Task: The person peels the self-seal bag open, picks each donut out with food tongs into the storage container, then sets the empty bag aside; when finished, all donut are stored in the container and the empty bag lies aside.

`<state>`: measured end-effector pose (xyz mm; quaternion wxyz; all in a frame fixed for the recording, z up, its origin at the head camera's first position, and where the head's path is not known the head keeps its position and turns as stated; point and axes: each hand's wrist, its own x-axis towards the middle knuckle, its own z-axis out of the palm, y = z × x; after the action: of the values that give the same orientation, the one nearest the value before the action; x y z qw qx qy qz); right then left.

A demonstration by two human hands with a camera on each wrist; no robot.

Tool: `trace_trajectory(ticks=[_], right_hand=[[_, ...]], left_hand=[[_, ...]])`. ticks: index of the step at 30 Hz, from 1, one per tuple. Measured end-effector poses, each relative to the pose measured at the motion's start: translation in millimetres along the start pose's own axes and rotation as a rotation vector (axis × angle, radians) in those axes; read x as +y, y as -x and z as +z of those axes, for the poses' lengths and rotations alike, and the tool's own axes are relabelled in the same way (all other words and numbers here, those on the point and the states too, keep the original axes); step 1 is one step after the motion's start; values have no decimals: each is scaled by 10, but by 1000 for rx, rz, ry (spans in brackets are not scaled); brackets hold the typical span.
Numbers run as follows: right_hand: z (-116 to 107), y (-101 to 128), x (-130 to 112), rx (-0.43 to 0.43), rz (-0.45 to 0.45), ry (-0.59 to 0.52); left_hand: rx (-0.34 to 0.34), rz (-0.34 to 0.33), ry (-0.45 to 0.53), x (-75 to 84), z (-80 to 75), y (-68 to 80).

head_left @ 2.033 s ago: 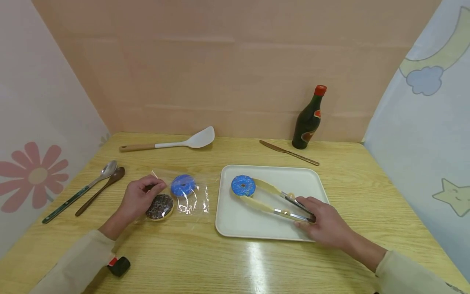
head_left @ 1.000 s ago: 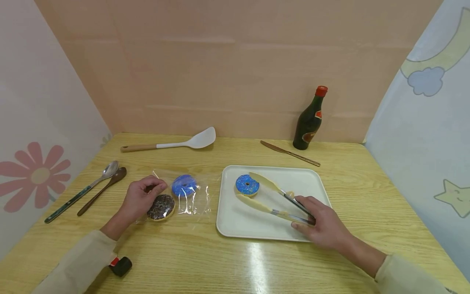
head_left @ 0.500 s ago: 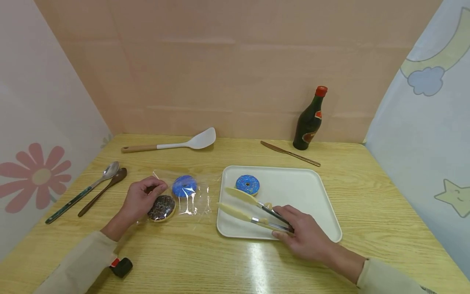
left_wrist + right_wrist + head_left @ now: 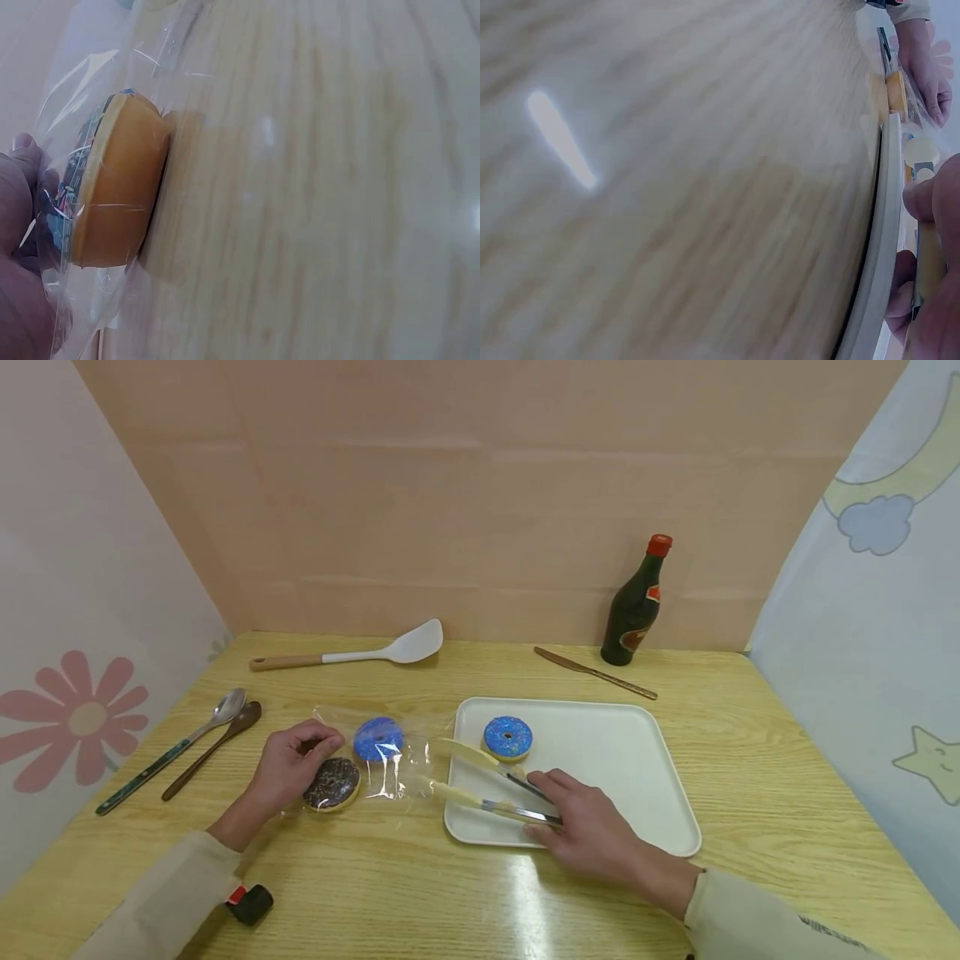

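My right hand (image 4: pixel 592 835) grips a pair of cream-tipped metal tongs (image 4: pixel 487 781) over the left edge of the white tray (image 4: pixel 615 793); their tips are apart and empty, pointing left toward a clear plastic bag (image 4: pixel 390 768). A blue-iced doughnut (image 4: pixel 507 737) lies on the tray just beyond the tongs. My left hand (image 4: pixel 288 768) pinches the bag's left end. Inside the bag are a second blue doughnut (image 4: pixel 377 739) and a chocolate doughnut (image 4: pixel 332 783), whose side (image 4: pixel 120 195) fills the left wrist view. The tray rim (image 4: pixel 877 247) shows in the right wrist view.
A white spatula (image 4: pixel 352 652), a butter knife (image 4: pixel 596 672) and a dark bottle (image 4: pixel 636 603) lie along the back of the wooden table (image 4: pixel 750 727). Two spoons (image 4: pixel 187 747) lie at the left. A small black object (image 4: pixel 247 904) sits by my left sleeve.
The tongs let go of the blue doughnut, which stays on the tray. My right hand then drew the open tongs left to the tray's edge, toward the bag. The left hand stayed put.
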<state>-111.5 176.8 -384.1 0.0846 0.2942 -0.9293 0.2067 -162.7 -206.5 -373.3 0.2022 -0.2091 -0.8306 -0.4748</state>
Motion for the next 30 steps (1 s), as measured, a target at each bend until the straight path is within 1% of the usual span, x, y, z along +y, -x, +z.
trace_trajectory(ticks=[7,15,20,25,30], right_hand=[[-21,-179,-81,-11,-20,28],[-14,-368,-233,-88,36,28],[39,-430,-307,-104,50,49],[79,-466,-361,-97,51,84],[105,-483,-397,-90,71,84]], left_hand=[[-7,-4,5,19,-14,-8],[-8,-4,17,10,-8,-4],[-10,-2,24,7,-1,-5],[-5,-2,20,10,7,-6],[-12,4,18,15,2,-5]])
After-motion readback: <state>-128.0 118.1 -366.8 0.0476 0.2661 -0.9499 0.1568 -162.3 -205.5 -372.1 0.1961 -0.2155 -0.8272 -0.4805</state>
